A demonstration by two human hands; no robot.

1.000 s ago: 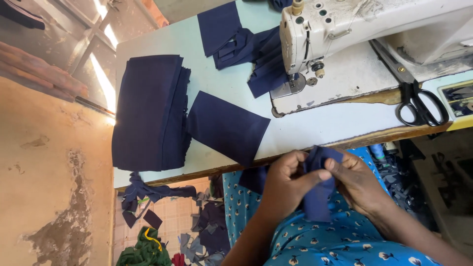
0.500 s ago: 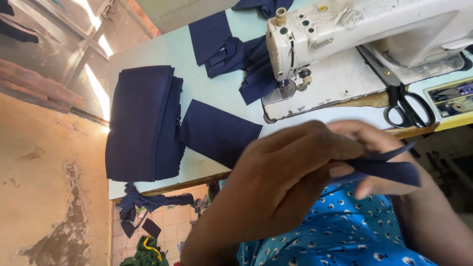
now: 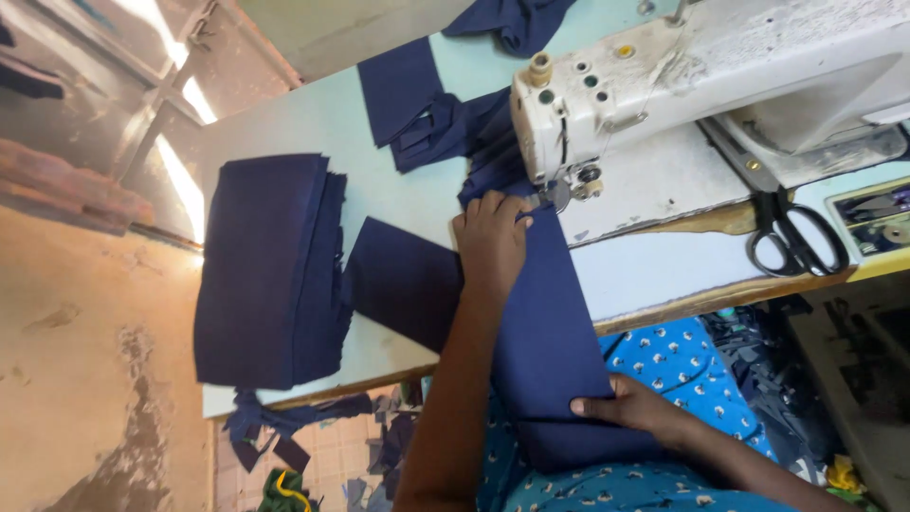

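small grey control panel (image 3: 880,220), table's right edge, beside scissors (image 3: 792,228)

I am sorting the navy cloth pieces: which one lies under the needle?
The long navy fabric strip held flat by the left hand and right hand.
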